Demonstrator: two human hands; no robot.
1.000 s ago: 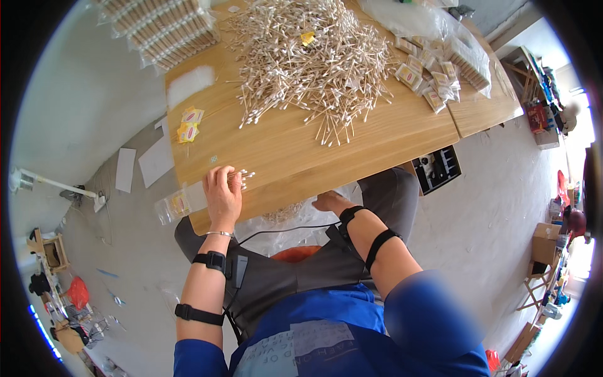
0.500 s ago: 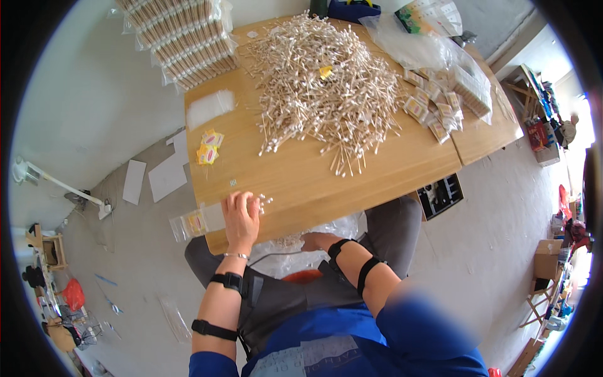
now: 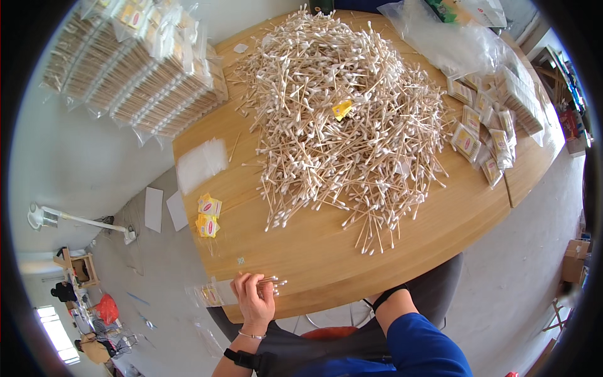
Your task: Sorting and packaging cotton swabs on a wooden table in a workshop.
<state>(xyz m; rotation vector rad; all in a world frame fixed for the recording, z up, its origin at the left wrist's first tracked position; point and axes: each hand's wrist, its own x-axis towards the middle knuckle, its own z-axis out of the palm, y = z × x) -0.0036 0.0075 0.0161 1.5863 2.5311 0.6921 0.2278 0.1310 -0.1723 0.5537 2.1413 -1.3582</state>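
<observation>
My left hand (image 3: 254, 298) rests at the near edge of the wooden table (image 3: 326, 257), fingers closed around a small bundle of cotton swabs (image 3: 271, 282) whose tips stick out to the right. A clear bag with a yellow label (image 3: 210, 294) lies just left of that hand at the table edge. My right hand is hidden below the table edge; only the forearm with a black strap (image 3: 389, 295) and blue sleeve shows. A large heap of cotton swabs (image 3: 339, 119) covers the middle of the table.
Yellow paper labels (image 3: 208, 215) and a stack of clear bags (image 3: 201, 164) lie on the left of the table. Filled swab packets (image 3: 483, 135) sit on the right, bundled packs (image 3: 138, 63) at far left. Papers and a white lamp (image 3: 47, 217) lie on the floor.
The view has tilted up toward the table, so the heap fills more of it. My left hand stays at the table edge with the swabs; my right hand has dropped out of sight.
</observation>
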